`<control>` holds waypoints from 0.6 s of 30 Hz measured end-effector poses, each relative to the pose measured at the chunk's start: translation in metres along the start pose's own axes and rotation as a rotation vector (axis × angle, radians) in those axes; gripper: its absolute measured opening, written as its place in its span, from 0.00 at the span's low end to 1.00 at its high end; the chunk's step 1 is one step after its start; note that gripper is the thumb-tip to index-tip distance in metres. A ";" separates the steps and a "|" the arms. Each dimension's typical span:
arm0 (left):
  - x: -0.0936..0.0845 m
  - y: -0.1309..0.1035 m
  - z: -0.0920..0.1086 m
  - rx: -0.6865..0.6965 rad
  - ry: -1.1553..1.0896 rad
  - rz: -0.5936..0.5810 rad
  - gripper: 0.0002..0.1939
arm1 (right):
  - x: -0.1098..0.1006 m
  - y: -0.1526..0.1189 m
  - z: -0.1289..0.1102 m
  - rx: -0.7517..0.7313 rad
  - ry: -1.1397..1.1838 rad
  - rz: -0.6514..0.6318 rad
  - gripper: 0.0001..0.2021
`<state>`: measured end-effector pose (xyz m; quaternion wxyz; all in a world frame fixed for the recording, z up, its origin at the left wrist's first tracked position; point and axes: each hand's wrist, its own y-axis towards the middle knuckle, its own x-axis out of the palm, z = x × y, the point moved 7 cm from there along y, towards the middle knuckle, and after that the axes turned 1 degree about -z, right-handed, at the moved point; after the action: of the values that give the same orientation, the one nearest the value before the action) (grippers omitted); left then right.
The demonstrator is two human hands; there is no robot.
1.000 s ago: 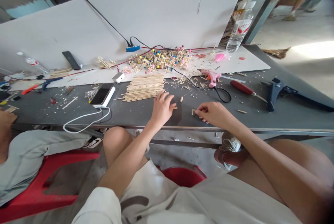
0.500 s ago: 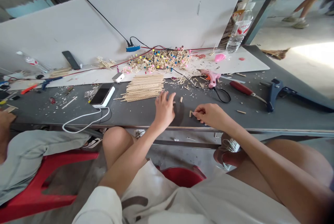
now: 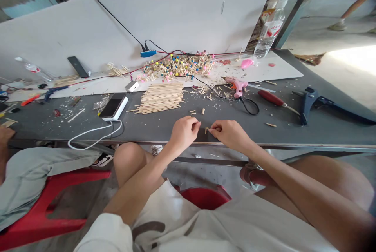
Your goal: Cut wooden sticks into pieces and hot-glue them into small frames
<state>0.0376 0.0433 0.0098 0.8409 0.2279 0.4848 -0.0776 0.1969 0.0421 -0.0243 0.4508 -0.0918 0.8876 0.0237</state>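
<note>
Between thumb and fingertips, my right hand (image 3: 230, 132) pinches a short piece of wooden stick (image 3: 206, 130) just above the grey table. My left hand (image 3: 184, 132) is close by on the left, its fingers drawn together in a pinch; whatever is in them is too small or hidden to make out. Beyond the hands, a few short cut stick pieces (image 3: 203, 111) lie on the table. A bundle of long thin wooden sticks (image 3: 161, 98) lies behind my left hand.
A heap of small stick pieces with coloured balls (image 3: 182, 66) lies along the back. To the right are a pink glue gun (image 3: 238, 87), a red-handled tool (image 3: 272, 98) and a blue cutter (image 3: 309, 103). A white device (image 3: 116, 107) with its cable lies left. Another person sits at far left.
My left hand has come down and toward me from near the sticks, its spread fingers closing to a pinch. My right hand has shifted slightly left with the stick piece.
</note>
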 end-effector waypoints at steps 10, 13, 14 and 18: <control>0.020 -0.017 0.005 0.159 0.015 -0.065 0.09 | -0.004 -0.010 0.000 -0.093 0.078 0.036 0.08; 0.023 -0.019 0.004 0.187 0.018 -0.042 0.08 | -0.003 -0.013 0.000 -0.136 0.075 0.063 0.09; 0.024 -0.020 0.004 0.192 0.015 -0.035 0.08 | -0.002 -0.013 -0.001 -0.153 0.073 0.069 0.09; 0.026 -0.021 0.006 0.203 -0.016 -0.022 0.08 | 0.001 -0.015 -0.003 -0.187 0.058 0.070 0.09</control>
<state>0.0483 0.0241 -0.0160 0.8165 0.3058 0.4701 -0.1371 0.1972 0.0273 -0.0227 0.4133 -0.1030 0.8969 0.1192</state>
